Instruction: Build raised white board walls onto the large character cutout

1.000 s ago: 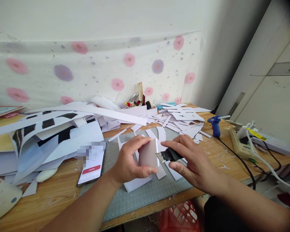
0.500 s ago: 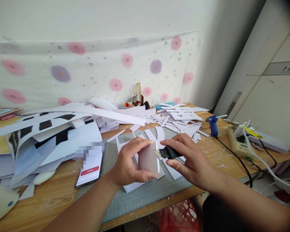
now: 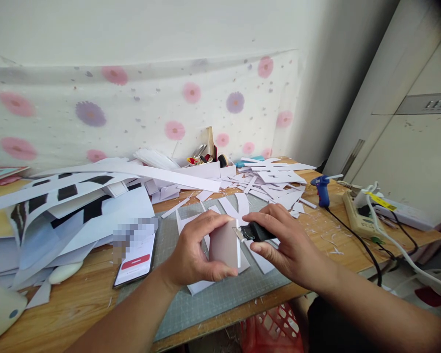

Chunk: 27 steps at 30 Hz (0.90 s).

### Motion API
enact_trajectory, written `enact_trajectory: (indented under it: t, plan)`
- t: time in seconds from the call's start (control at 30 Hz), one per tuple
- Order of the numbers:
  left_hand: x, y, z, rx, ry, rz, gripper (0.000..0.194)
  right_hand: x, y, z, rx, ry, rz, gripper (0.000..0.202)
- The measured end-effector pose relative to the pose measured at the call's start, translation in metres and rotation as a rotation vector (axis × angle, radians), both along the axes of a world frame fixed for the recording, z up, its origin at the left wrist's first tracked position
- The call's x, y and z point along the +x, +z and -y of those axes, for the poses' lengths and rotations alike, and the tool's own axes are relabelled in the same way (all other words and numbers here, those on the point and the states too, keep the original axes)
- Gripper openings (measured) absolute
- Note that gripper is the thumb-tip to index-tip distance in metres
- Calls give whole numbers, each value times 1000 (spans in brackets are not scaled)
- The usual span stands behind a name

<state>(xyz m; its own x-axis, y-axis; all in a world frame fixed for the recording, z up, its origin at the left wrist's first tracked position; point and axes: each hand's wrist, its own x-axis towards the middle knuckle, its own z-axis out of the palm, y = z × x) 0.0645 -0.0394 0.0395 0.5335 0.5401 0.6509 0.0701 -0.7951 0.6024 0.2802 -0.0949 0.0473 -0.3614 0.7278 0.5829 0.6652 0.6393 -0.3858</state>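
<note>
A small white foam board piece (image 3: 223, 243) stands upright between the thumb and fingers of my left hand (image 3: 195, 250). My right hand (image 3: 292, 245) is closed around a black utility knife (image 3: 257, 232), whose blade points left and meets the upper part of the board's right edge. Both hands are above the grey cutting mat (image 3: 191, 314). Cut white board pieces lie on the mat beneath and behind the hands.
Left of the mat lies a phone (image 3: 137, 257) beside piled white sheets (image 3: 106, 211). White scraps (image 3: 275, 181) cover the back. A blue glue gun (image 3: 321, 190) and a power strip (image 3: 358, 211) are at the right; a red basket (image 3: 272, 331) is below the table edge.
The view has shifted slightly. The board piece has turned a little in my left hand, and the knife blade is still at its upper edge.
</note>
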Motion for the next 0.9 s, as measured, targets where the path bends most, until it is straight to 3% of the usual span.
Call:
enact_trajectory:
  t: [0.2,0.33,0.5,0.63,0.8,0.9]
  plan:
    - [0,-1,-1,-6,15,8,67,0,-4,-6,-5,-58,-18,41]
    - [0,0,-1,-24,-64,4,66,4,-7,-13,-45,-146,-43,39]
    - [0,-5,-1,-336,-183,69,70,9,-10,-21,-121,-159,-200,39]
    - [4,-10,-1,-588,-333,215,66,5,-6,-19,-365,-41,-454,38]
    - [9,-8,2,-650,-353,345,69,-3,-5,-16,-777,18,-727,42]
    - [9,-6,4,-646,-364,353,63,-7,-7,-15,-886,64,-838,41]
